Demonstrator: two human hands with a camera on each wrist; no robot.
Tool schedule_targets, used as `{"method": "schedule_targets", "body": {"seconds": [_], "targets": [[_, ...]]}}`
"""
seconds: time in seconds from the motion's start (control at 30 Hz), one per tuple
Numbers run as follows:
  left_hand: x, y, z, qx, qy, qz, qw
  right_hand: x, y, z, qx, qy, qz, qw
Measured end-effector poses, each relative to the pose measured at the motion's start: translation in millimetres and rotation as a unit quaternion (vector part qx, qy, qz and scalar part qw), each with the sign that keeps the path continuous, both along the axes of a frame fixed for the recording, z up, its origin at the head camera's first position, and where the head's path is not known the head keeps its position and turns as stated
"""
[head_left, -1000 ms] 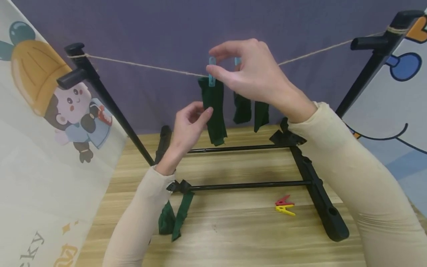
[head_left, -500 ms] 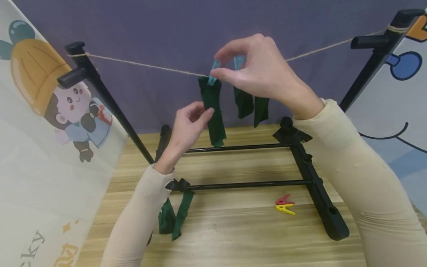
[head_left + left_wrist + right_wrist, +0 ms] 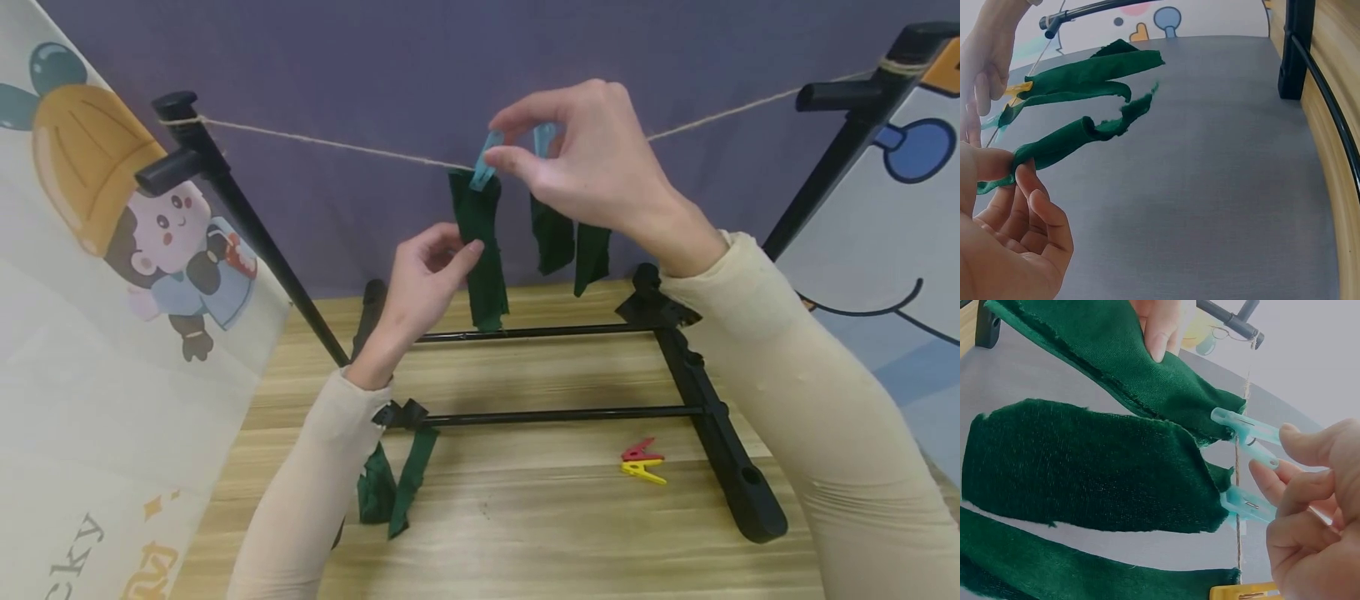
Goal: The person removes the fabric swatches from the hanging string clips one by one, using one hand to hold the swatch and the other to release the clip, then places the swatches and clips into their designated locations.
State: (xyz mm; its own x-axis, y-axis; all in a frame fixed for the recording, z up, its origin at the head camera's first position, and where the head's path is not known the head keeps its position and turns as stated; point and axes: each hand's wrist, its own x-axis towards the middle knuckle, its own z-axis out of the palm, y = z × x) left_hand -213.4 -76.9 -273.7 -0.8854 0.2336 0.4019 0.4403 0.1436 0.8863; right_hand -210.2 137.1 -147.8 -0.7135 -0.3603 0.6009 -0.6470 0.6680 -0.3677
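A strip of dark green cloth [image 3: 483,275] hangs over the twine line [image 3: 337,148] near its middle. My left hand [image 3: 427,279] pinches this strip by its edge, partway down. Up at the line, my right hand [image 3: 592,154] holds a light blue clothespin [image 3: 1247,434] between thumb and index finger, its jaws over the strip's top edge. Beside it, a second blue clothespin [image 3: 1247,506] clips another green strip [image 3: 1085,465] to the line. A yellow clothespin [image 3: 1244,592] sits on a third strip [image 3: 1097,562], largely hidden behind my right hand in the head view.
Black posts [image 3: 247,217] of a stand carry the line at both ends, with crossbars [image 3: 555,414] low over the wooden table [image 3: 525,517]. Red [image 3: 637,450] and yellow [image 3: 642,472] clothespins lie at the right. Green strips [image 3: 408,483] lie by my left forearm.
The held clothespin has tilted, its upper end swinging right with my right hand. My left hand keeps its pinch on the strip, almost unmoved.
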Motion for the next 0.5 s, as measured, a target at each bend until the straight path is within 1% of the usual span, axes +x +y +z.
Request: {"method": "schedule_targets", "body": {"seconds": [0.23, 0.4, 0.5], "targets": [[0.3, -0.2, 1.2, 0.005, 0.004, 0.001, 1.0, -1.2, 1.6, 0.2, 0.019, 0.026, -0.01, 0.9994], [-0.2, -1.0, 1.5, 0.002, 0.009, 0.006, 0.9999, -0.7, 1.4, 0.6, 0.014, 0.022, -0.015, 0.9995], [0.4, -1.6, 2.5, -0.001, 0.016, 0.008, 0.9998, -0.3, 1.6, -0.1, 0.013, 0.028, -0.015, 0.9994]]}}
